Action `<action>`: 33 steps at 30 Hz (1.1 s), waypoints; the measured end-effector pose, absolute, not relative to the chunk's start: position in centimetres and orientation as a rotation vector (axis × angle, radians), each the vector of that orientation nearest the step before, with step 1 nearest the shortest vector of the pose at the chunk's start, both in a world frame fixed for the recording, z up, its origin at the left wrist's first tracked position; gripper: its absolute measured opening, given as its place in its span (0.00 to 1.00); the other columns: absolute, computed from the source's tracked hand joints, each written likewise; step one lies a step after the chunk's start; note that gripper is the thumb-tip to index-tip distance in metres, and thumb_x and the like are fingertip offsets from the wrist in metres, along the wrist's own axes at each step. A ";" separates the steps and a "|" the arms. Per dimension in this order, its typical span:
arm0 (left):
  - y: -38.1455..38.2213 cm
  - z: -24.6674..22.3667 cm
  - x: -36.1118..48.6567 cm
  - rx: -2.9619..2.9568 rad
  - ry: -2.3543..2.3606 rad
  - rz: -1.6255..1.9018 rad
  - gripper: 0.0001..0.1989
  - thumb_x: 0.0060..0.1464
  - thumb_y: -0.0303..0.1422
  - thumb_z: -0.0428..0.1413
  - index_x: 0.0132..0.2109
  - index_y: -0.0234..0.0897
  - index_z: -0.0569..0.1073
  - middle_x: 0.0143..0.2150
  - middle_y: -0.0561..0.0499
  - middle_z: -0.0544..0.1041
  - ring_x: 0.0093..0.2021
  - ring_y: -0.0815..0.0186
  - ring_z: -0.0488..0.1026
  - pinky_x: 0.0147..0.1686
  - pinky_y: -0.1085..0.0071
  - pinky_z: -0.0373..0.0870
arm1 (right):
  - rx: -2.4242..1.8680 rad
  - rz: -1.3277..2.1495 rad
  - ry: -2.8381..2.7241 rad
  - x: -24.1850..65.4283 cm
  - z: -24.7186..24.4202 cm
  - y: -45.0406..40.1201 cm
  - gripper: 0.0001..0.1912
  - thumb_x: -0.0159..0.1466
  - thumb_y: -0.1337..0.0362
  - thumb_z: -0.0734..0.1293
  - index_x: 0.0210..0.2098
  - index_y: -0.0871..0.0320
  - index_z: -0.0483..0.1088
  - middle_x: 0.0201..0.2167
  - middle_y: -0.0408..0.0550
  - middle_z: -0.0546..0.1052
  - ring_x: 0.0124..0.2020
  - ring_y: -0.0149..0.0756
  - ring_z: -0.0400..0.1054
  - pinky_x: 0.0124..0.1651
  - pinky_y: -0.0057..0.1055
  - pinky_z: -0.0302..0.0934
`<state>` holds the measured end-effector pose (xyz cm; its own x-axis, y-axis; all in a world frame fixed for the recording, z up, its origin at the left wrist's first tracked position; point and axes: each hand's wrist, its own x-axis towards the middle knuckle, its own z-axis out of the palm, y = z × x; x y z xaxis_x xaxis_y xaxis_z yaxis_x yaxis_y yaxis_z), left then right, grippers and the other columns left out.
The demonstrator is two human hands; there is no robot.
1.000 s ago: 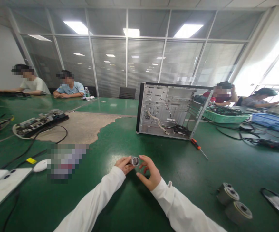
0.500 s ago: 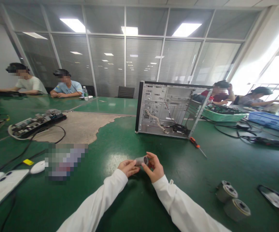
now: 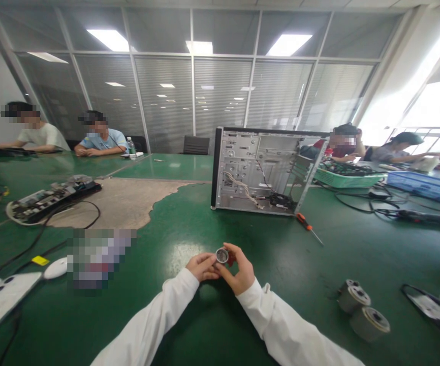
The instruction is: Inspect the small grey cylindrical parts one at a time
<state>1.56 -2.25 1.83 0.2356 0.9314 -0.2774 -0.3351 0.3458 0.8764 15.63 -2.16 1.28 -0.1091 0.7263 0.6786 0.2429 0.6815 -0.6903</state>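
Note:
A small grey metal cylinder (image 3: 222, 255) is held between my two hands, its round, hollow-looking end turned towards me. My left hand (image 3: 202, 267) pinches its left side. On the right, the thumb and fingers of my right hand (image 3: 239, 269) curl round it, and something reddish shows between them, too small to make out. Both hands are just above the green table (image 3: 189, 325). Two larger grey motor-like cylinders (image 3: 370, 324) stand side by side to the right of my right arm.
An open computer case (image 3: 269, 173) stands ahead, with an orange-handled screwdriver (image 3: 309, 227) by its corner. A circuit-filled device (image 3: 52, 198), cables and a white mouse (image 3: 57, 268) lie left. Green (image 3: 349, 178) and blue baskets (image 3: 426, 185) are at right; several people sit around.
The cylinder has been turned from lying sideways to having its end face me. My right-hand fingers have shifted round it. The whole view has moved slightly.

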 end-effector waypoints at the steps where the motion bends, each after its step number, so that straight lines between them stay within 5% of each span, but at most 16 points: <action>1: -2.3 1.8 1.5 0.792 0.922 0.997 0.19 0.36 0.38 0.59 0.34 0.29 0.67 0.20 0.51 0.72 0.21 0.69 0.71 0.25 0.73 0.68 | -0.793 0.478 -1.683 15.6 1.3 -2.2 0.23 0.49 0.65 0.64 0.45 0.58 0.58 0.33 0.49 0.69 0.24 0.30 0.61 0.26 0.28 0.61; 6: -2.4 2.1 1.3 0.684 0.851 0.974 0.19 0.40 0.39 0.57 0.37 0.29 0.67 0.26 0.47 0.74 0.23 0.68 0.72 0.29 0.71 0.68 | -0.752 0.470 -1.700 15.5 1.7 -2.6 0.25 0.49 0.64 0.63 0.47 0.57 0.56 0.36 0.50 0.68 0.27 0.31 0.61 0.28 0.30 0.60; 13: -2.5 3.4 0.6 0.444 0.726 0.938 0.27 0.51 0.47 0.38 0.37 0.24 0.68 0.26 0.40 0.75 0.23 0.67 0.72 0.25 0.74 0.67 | -0.766 0.635 -1.570 15.9 1.7 -1.9 0.19 0.53 0.65 0.59 0.46 0.57 0.57 0.39 0.51 0.67 0.30 0.32 0.63 0.28 0.29 0.60; 22: -2.4 3.7 0.0 0.366 0.665 0.981 0.32 0.50 0.49 0.37 0.37 0.20 0.68 0.26 0.37 0.75 0.20 0.68 0.71 0.22 0.75 0.67 | -0.807 0.655 -1.570 16.1 1.2 -1.4 0.16 0.54 0.65 0.59 0.44 0.58 0.59 0.36 0.50 0.69 0.30 0.31 0.64 0.30 0.29 0.60; 28: -2.3 2.8 0.8 0.525 0.805 1.198 0.23 0.43 0.44 0.52 0.39 0.27 0.65 0.32 0.40 0.74 0.31 0.62 0.73 0.31 0.71 0.69 | -0.808 0.599 -1.630 16.1 1.2 -1.4 0.13 0.54 0.65 0.58 0.40 0.58 0.62 0.36 0.49 0.67 0.30 0.32 0.63 0.29 0.28 0.60; 33: -3.0 1.7 2.2 1.080 1.096 1.434 0.29 0.33 0.36 0.61 0.44 0.31 0.61 0.44 0.42 0.66 0.36 0.62 0.71 0.36 0.66 0.69 | -0.825 0.599 -1.642 16.3 1.3 -1.3 0.13 0.55 0.65 0.57 0.40 0.57 0.62 0.36 0.49 0.67 0.32 0.32 0.63 0.30 0.28 0.60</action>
<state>2.18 -3.00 1.71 -0.1101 0.9908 0.0785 -0.1838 -0.0979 0.9781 16.31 -1.34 1.27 -0.1072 0.7809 0.6154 0.2017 0.6232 -0.7556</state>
